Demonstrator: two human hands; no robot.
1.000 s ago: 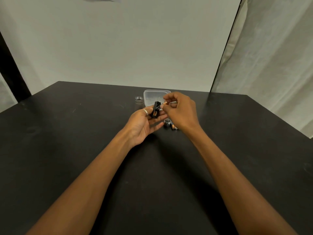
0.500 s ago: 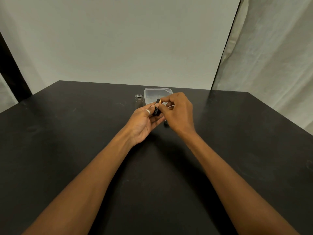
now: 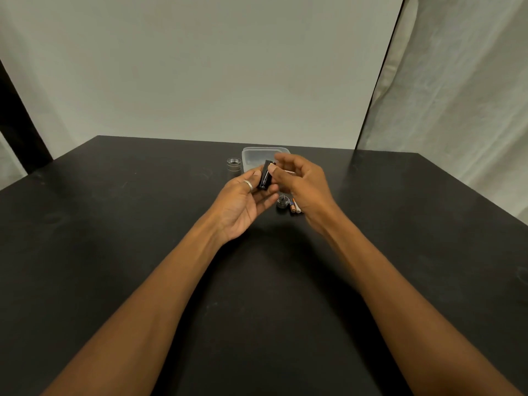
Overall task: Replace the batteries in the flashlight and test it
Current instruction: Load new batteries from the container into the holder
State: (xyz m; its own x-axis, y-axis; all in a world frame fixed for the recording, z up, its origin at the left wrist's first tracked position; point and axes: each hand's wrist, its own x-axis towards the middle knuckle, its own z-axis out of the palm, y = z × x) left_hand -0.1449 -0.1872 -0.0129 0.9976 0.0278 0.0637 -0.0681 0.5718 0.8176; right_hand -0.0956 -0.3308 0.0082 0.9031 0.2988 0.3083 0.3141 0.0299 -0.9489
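My left hand (image 3: 243,201) holds a black battery holder (image 3: 264,176) upright in its fingertips above the table. My right hand (image 3: 303,184) is right beside it, thumb and forefinger pinched on the holder's upper end. A pale blur shows among the right fingers; I cannot tell what it is. Under the right hand, on the black table (image 3: 143,224), lie two loose batteries (image 3: 295,207) and a small dark end cap (image 3: 282,202) with a spring. A short silver flashlight part (image 3: 233,164) stands further back to the left.
A clear plastic container (image 3: 254,155) sits behind the hands near the table's far edge. A pale wall rises behind the table, and a white curtain hangs at the right. The table's right edge runs diagonally at the far right.
My right hand brought an orange-tipped battery to the holder and closed over it; now it has lifted slightly right, uncovering the cap and loose batteries. The left hand stayed in place.
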